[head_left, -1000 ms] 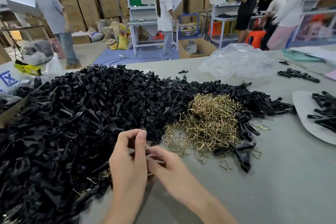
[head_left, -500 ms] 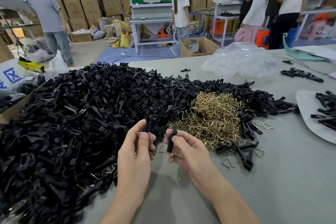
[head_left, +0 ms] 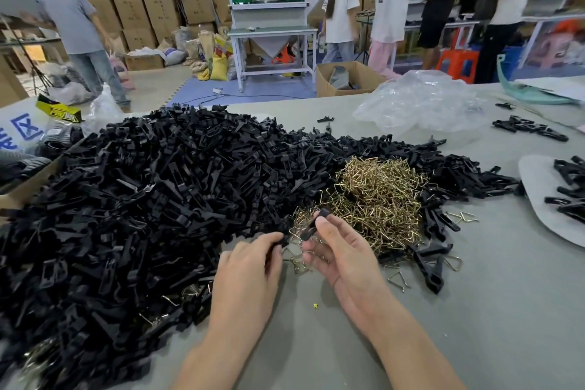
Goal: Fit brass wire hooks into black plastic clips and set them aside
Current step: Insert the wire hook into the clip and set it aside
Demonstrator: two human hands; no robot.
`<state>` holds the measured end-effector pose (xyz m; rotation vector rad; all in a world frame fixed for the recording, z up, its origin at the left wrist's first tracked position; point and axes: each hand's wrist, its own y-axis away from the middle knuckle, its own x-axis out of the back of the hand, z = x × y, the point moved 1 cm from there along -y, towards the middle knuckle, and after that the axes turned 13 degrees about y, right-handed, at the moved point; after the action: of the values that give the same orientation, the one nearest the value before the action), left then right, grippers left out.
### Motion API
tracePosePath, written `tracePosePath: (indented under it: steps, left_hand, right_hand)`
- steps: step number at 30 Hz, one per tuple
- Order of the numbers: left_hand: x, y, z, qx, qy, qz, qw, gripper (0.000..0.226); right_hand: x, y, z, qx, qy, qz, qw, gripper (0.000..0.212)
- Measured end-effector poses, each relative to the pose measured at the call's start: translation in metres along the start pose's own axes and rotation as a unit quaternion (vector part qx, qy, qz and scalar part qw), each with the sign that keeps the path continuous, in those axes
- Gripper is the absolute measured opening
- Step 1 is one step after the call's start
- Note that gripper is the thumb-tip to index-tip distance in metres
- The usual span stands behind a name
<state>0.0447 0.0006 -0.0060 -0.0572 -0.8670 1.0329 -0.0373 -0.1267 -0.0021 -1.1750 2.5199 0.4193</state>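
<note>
To the left of my left hand (head_left: pixel 250 266), a big heap of black plastic clips (head_left: pixel 142 199) spreads over the grey bench (head_left: pixel 474 310). That hand's fingers are curled, tips against something small and dark; whether they grip it I cannot tell. My right hand (head_left: pixel 345 250) pinches one black plastic clip (head_left: pixel 315 223), tilted, between thumb and forefinger. Just beyond it lies a mound of brass wire hooks (head_left: pixel 373 196).

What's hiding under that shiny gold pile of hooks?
At its near edge the brass hook pile lies on the grey table, with black clips heaped against its far side. Whether clips are buried beneath its middle cannot be seen.
</note>
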Motion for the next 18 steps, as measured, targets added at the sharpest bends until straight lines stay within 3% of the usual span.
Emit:
tracePosePath:
  steps: [4,7,12,14,16,18]
  left_hand:
    - [0.000,-0.001,-0.008,0.027,0.042,-0.008,0.999,0.018]
    - [0.001,0.002,-0.007,0.027,0.095,-0.019,0.995,0.015]
    - [-0.020,-0.052,0.043,0.033,0.196,-0.047,0.979,0.010]
    - [-0.033,-0.103,0.070,0.047,0.255,-0.063,0.964,0.019]
    - [-0.039,-0.151,0.096,0.114,0.329,-0.088,0.933,0.047]
    - [-0.043,-0.179,0.105,0.138,0.325,-0.091,0.931,0.060]
  right_hand:
    - [0.001,-0.003,0.001,0.006,-0.007,0.025,1.000,0.017]
    - [0.005,-0.006,-0.002,0.028,-0.031,0.069,0.997,0.019]
    - [0.017,-0.010,-0.009,0.050,-0.061,0.100,0.992,0.010]
    - [0.019,-0.009,-0.008,0.063,-0.037,0.098,0.993,0.012]
    - [0.018,-0.007,-0.006,0.078,0.010,0.084,0.993,0.018]
    - [0.017,-0.004,-0.002,0.086,0.049,0.075,0.992,0.021]
